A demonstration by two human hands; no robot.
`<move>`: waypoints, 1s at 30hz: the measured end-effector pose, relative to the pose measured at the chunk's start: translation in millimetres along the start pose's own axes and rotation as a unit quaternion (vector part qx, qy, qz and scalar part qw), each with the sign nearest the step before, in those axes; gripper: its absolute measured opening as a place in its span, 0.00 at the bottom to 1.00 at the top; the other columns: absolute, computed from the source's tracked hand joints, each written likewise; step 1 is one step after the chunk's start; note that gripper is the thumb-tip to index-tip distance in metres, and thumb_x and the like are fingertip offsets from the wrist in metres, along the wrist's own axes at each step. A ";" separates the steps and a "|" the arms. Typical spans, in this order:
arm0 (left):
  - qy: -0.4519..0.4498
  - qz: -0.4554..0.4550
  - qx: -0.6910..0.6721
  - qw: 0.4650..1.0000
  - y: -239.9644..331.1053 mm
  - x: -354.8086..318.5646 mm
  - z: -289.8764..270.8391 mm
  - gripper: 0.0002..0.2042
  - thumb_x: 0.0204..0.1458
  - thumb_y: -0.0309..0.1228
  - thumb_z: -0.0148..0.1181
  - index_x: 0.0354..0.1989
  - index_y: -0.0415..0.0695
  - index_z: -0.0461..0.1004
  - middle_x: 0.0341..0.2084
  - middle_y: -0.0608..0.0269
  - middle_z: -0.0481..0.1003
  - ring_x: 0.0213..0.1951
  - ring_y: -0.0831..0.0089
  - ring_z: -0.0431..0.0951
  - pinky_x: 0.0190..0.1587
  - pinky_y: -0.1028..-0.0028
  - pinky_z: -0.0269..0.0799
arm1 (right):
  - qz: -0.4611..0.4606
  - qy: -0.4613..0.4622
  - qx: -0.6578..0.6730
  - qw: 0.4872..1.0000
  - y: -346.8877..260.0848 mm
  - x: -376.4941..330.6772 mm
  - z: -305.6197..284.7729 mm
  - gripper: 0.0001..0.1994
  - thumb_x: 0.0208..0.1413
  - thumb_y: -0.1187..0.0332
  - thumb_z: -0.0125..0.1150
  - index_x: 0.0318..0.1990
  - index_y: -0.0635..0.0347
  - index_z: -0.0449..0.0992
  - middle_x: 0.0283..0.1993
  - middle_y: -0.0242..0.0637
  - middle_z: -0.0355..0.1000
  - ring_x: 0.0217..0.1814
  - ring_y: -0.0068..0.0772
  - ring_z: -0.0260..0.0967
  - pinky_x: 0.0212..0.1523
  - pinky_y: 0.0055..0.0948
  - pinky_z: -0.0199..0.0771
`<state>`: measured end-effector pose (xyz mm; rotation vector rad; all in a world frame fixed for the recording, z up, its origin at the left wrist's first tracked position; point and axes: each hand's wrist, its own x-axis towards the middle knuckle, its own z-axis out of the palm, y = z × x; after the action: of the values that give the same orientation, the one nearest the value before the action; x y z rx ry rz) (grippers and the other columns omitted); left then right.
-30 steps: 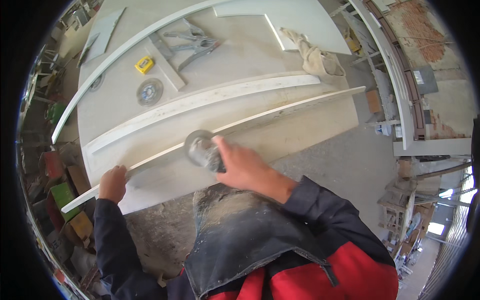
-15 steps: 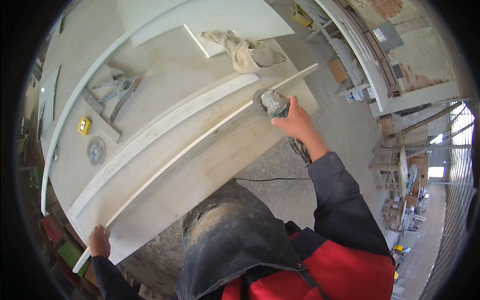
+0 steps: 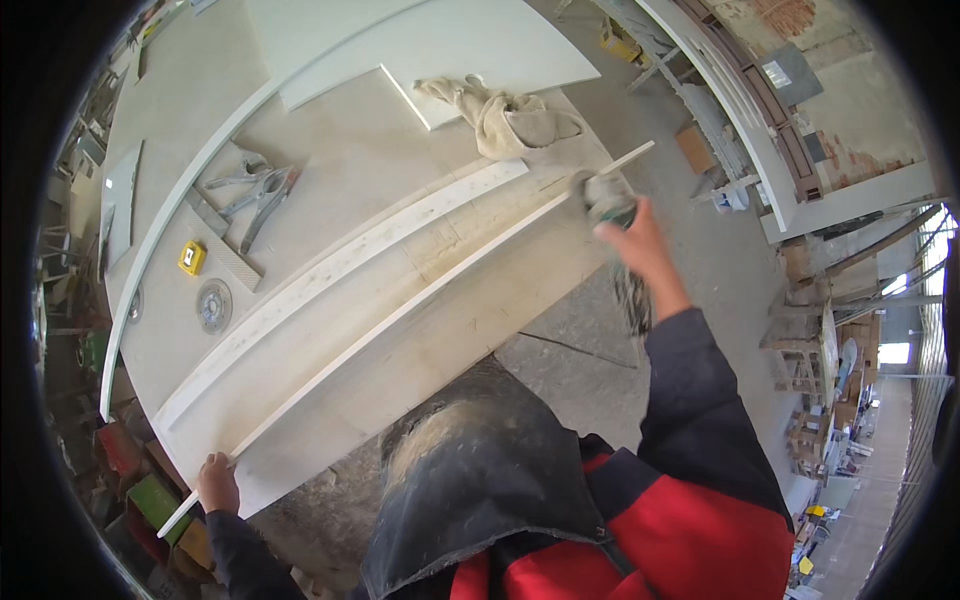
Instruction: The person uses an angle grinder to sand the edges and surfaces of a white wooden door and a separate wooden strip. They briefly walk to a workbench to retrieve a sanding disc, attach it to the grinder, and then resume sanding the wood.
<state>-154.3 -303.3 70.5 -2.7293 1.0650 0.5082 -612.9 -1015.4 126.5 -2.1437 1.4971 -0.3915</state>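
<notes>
A long, narrow white strip [image 3: 500,245] runs diagonally across the pale worktable [image 3: 330,140], sticking out past it at both ends. My left hand [image 3: 218,484] is closed around its near left end, beyond the table corner. Over at the far right end, my right hand [image 3: 637,245] grips an angle grinder [image 3: 607,203]. The grinder's disc side is at the strip; motion blur hides whether it touches. Behind this strip lies a wider white strip [image 3: 440,205], roughly parallel to it.
On the table lie metal clamps [image 3: 262,200], a yellow tape measure [image 3: 192,258], a round disc [image 3: 213,305], a beige cloth [image 3: 525,122] and a large white panel [image 3: 480,40]. A dark cord [image 3: 580,350] trails near the table's front edge. Shelving stands at the right.
My right hand has slid the grinder rightward along the strip toward its far end. My left hand keeps its hold at the near end. The whole view has shifted slightly.
</notes>
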 end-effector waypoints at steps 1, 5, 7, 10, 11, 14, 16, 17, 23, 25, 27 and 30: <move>0.007 0.000 0.000 1.000 -2.8 -4.7 -1.8 0.06 0.55 0.25 0.63 0.38 0.41 0.74 0.37 0.48 0.77 0.44 0.43 0.78 0.45 0.48 0.74 | -0.016 -0.071 -0.004 0.997 -32.4 -30.7 8.5 0.43 0.46 0.53 0.75 0.67 0.62 0.61 0.53 0.60 0.77 0.56 0.64 0.77 0.56 0.49 0.77; -0.026 -0.009 0.002 1.000 1.7 -3.5 -5.3 0.05 0.56 0.26 0.63 0.39 0.41 0.75 0.37 0.48 0.77 0.44 0.44 0.79 0.46 0.49 0.75 | -0.101 -0.286 -0.034 0.952 -133.4 -126.2 41.5 0.40 0.50 0.57 0.70 0.69 0.59 0.59 0.46 0.60 0.79 0.47 0.65 0.79 0.48 0.53 0.79; -0.015 0.007 0.003 1.000 5.9 1.1 -5.4 0.05 0.56 0.26 0.63 0.39 0.41 0.75 0.37 0.47 0.77 0.43 0.42 0.79 0.44 0.48 0.74 | -0.152 -0.353 -0.006 0.923 -152.0 -148.8 59.6 0.40 0.51 0.61 0.70 0.70 0.59 0.58 0.49 0.61 0.78 0.49 0.65 0.78 0.48 0.53 0.79; 0.006 0.014 0.005 1.000 3.4 -2.2 -0.6 0.06 0.56 0.25 0.62 0.40 0.41 0.76 0.37 0.45 0.77 0.42 0.39 0.79 0.43 0.46 0.74 | -0.181 -0.364 -0.044 0.913 -157.8 -157.5 72.2 0.38 0.52 0.62 0.69 0.69 0.62 0.58 0.48 0.60 0.78 0.48 0.66 0.78 0.47 0.55 0.78; 0.001 0.016 0.004 1.000 2.4 -2.3 -0.5 0.06 0.57 0.26 0.62 0.41 0.41 0.76 0.38 0.46 0.77 0.43 0.41 0.79 0.44 0.47 0.74 | -0.172 -0.372 -0.057 0.910 -157.6 -156.2 69.6 0.38 0.52 0.62 0.69 0.69 0.62 0.58 0.48 0.60 0.78 0.48 0.66 0.78 0.47 0.56 0.78; -0.009 0.006 -0.002 1.000 -2.3 -10.0 -0.5 0.07 0.58 0.26 0.61 0.44 0.41 0.78 0.41 0.48 0.78 0.45 0.44 0.79 0.46 0.50 0.74 | -0.113 -0.279 -0.072 0.951 -123.4 -128.0 50.6 0.39 0.51 0.60 0.69 0.69 0.62 0.57 0.44 0.63 0.78 0.48 0.67 0.78 0.47 0.56 0.78; -0.009 0.009 -0.009 1.000 -3.9 -10.0 5.7 0.08 0.57 0.26 0.61 0.44 0.41 0.78 0.41 0.48 0.77 0.45 0.44 0.79 0.46 0.50 0.74 | -0.063 -0.224 -0.105 0.967 -100.8 -96.5 24.3 0.40 0.51 0.59 0.69 0.68 0.62 0.56 0.45 0.64 0.78 0.49 0.67 0.78 0.49 0.55 0.79; -0.007 0.010 -0.009 1.000 -4.1 -9.3 4.3 0.08 0.57 0.26 0.61 0.44 0.41 0.78 0.41 0.48 0.77 0.45 0.44 0.78 0.46 0.50 0.74 | -0.045 -0.190 -0.119 0.974 -82.8 -80.4 16.1 0.40 0.50 0.59 0.69 0.68 0.64 0.56 0.46 0.65 0.78 0.49 0.68 0.78 0.51 0.54 0.79; 0.012 0.014 -0.005 1.000 -9.9 -12.9 11.8 0.07 0.57 0.24 0.60 0.43 0.41 0.77 0.40 0.47 0.76 0.42 0.42 0.77 0.44 0.48 0.73 | 0.041 -0.064 -0.144 0.987 -3.6 8.0 -15.9 0.42 0.48 0.56 0.69 0.68 0.62 0.57 0.51 0.65 0.77 0.55 0.67 0.76 0.55 0.52 0.78; 0.010 0.012 0.001 1.000 -7.8 -12.4 8.9 0.06 0.57 0.24 0.60 0.43 0.40 0.76 0.40 0.47 0.76 0.42 0.41 0.77 0.44 0.48 0.72 | 0.046 -0.013 -0.142 0.989 18.5 27.0 -19.5 0.42 0.48 0.55 0.69 0.68 0.62 0.57 0.54 0.66 0.77 0.57 0.67 0.75 0.56 0.52 0.77; 0.015 0.018 -0.010 1.000 -8.9 -9.5 9.9 0.06 0.57 0.24 0.60 0.42 0.40 0.76 0.40 0.46 0.76 0.42 0.41 0.77 0.44 0.48 0.72 | 0.083 0.000 -0.118 0.990 31.4 46.1 -29.9 0.43 0.47 0.55 0.71 0.68 0.63 0.57 0.56 0.64 0.76 0.59 0.65 0.75 0.58 0.51 0.76; 0.004 0.011 -0.005 1.000 -12.0 -6.4 7.6 0.06 0.56 0.23 0.61 0.42 0.40 0.77 0.39 0.46 0.76 0.42 0.40 0.77 0.44 0.47 0.73 | 0.092 0.031 -0.059 0.993 34.9 46.7 -32.7 0.43 0.47 0.55 0.72 0.68 0.63 0.57 0.55 0.63 0.77 0.58 0.63 0.76 0.57 0.50 0.76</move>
<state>-152.4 -288.5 66.2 -2.7326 1.0981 0.5076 -640.1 -1076.1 132.7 -2.0764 1.7775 -0.3140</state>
